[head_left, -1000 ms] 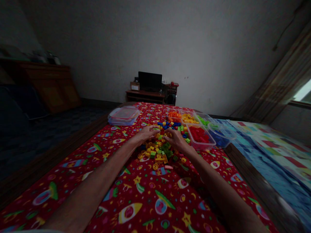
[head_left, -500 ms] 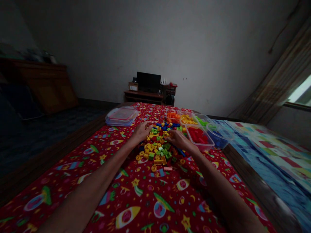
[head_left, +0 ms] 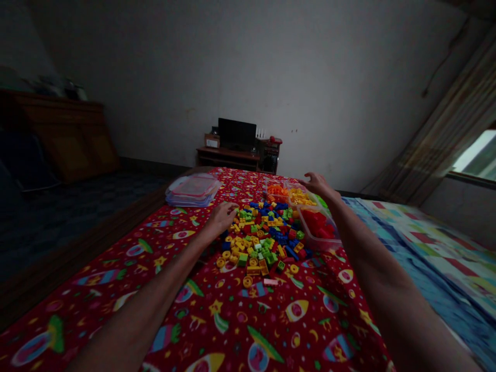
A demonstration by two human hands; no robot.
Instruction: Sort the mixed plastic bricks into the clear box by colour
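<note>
A loose pile of toy building bricks (head_left: 256, 240) in yellow, green, blue and red lies on a red patterned cloth (head_left: 217, 320). My left hand (head_left: 221, 217) rests at the pile's left edge, fingers loosely bent and apart, with no brick visible in them. Above the back of the clear tubs, my right hand (head_left: 320, 186) hangs with its fingers spread, pointing left; nothing shows between them. Beneath and beside it stand a tub of yellow bricks (head_left: 301, 196), a tub of orange bricks (head_left: 277, 192) and a tub of red bricks (head_left: 318, 225). Green bricks (head_left: 322, 203) are partly hidden by my right forearm.
Stacked clear lids (head_left: 194, 188) lie on the cloth at the back left. A pink brick (head_left: 270, 282) sits apart near the pile's front. To the right is a bed with a checked cover (head_left: 426, 227). A monitor (head_left: 237, 133) stands on a desk against the wall.
My right hand has lifted out of the pile and moved right and back, over the tubs. My left hand stays by the pile's left edge, its fingers slightly lower.
</note>
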